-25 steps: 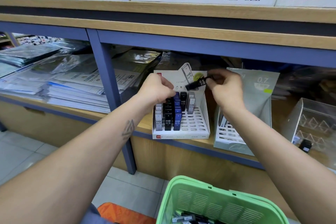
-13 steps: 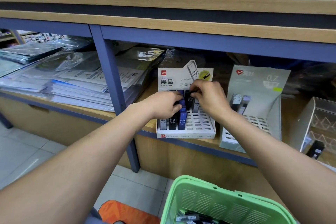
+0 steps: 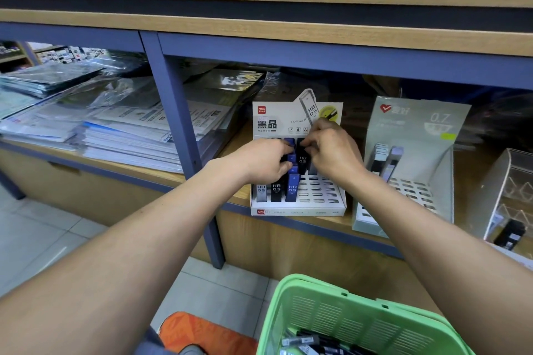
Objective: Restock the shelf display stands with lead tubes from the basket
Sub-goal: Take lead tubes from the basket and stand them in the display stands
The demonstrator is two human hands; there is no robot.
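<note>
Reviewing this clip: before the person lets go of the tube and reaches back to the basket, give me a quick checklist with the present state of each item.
1. Black HB 0.5 tube stands upright in the white display stand: ok.
2. Tube pushed fully down into its slot: cannot tell, the right hand covers its top.
3. Right hand grip on the tube: ok, fingers curl round its top.
4. Left hand steadies the neighbouring blue tubes: ok, thumb and fingers rest at them.
5. Free slots left in the stand's right part: ok, open grid shows.
6. Green basket holds more tubes: ok, several show at the bottom.
</note>
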